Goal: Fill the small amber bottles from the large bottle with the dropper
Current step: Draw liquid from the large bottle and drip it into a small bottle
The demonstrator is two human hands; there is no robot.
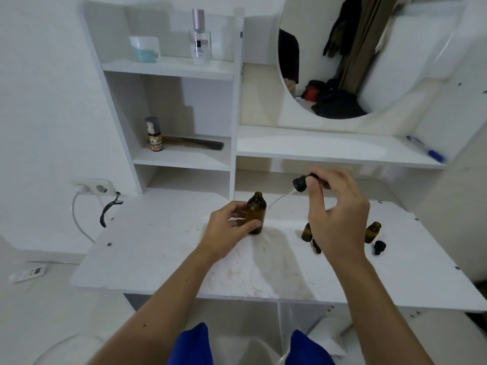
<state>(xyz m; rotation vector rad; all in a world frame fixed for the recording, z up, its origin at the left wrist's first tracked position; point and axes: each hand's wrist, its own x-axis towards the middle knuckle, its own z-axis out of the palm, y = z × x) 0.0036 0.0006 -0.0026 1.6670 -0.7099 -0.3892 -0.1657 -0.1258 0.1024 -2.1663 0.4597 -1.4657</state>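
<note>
The large amber bottle (256, 212) stands open and upright on the white desk (158, 259). My left hand (226, 230) grips it round the body. My right hand (334, 214) pinches the black dropper (303, 182) by its rubber bulb, lifted above the desk. The glass tube slants down to the left, its tip just right of the large bottle's shoulder and outside the neck. One small amber bottle (306, 232) stands partly hidden behind my right hand, another (372, 232) stands open to its right. A black cap (379, 247) lies beside that one.
A further small dark piece (316, 246) lies on the desk under my right wrist. Shelves behind hold a perfume bottle (200, 38), a jar (144, 48), a small bottle (154, 134) and a comb (195, 143). A pen (425, 150) lies on the ledge under the mirror. A wall socket (92, 187) with cables sits at the left.
</note>
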